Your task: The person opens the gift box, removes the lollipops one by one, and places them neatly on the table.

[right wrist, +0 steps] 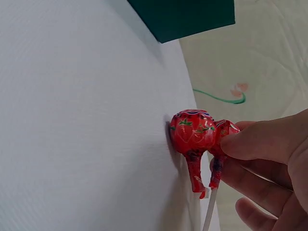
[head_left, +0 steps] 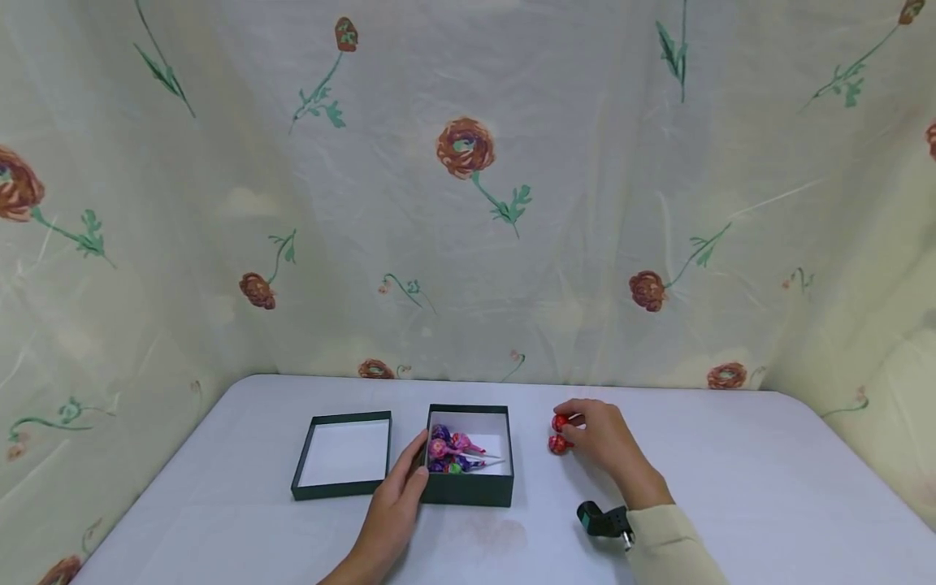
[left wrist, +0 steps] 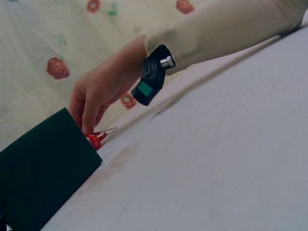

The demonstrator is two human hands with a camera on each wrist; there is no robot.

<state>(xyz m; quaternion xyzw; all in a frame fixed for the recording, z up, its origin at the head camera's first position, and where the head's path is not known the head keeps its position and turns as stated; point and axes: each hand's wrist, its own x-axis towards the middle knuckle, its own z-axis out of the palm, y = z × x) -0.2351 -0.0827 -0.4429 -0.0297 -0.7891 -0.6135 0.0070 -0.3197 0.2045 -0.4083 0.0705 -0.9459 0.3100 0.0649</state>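
Observation:
A dark green box [head_left: 469, 489] with a white inside stands upright on the table, holding several purple, pink and green wrapped lollipops [head_left: 453, 448]. My left hand [head_left: 395, 500] rests against its left side, thumb and fingers fairly straight; the left wrist view shows the box wall but not that hand. Right of the box lie two red-wrapped lollipops. My right hand [head_left: 603, 435] pinches the farther red lollipop [right wrist: 225, 132] between thumb and fingers. The nearer red lollipop [right wrist: 192, 132] rests on the table beside it, its wrapper printed with strawberry shapes.
A matching lid [head_left: 344, 451], white inside up with a dark green rim, lies left of the box. The white table [head_left: 731, 487] ends at a flowered curtain [head_left: 570, 244] behind and at the sides. A black wrist camera mount [head_left: 603, 520] sits at my right wrist.

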